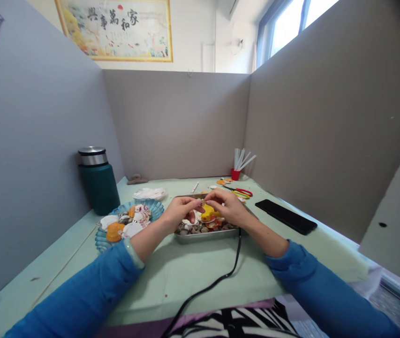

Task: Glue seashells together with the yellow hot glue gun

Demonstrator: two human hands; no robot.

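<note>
My left hand (182, 212) and my right hand (227, 204) meet over a metal tray (203, 238). The fingertips of both are pinched together around something tiny that I cannot make out. Beneath them, a yellow glue gun (207, 213) lies in the tray among shells and small brown stones (196, 229). Its black cord (217, 281) runs over the tray's front rim toward me. Left of the tray, a blue scalloped dish (155, 208) holds several shells, orange (115, 232) and white.
A green bottle (99, 188) stands at the left partition. A black phone (286, 216) lies on the right. Behind the tray are scissors (244, 192), a red cup (235, 174) of white sticks (242, 159), a white marker (195, 187) and a white bundle (150, 194). Grey partitions (178, 122) enclose the table.
</note>
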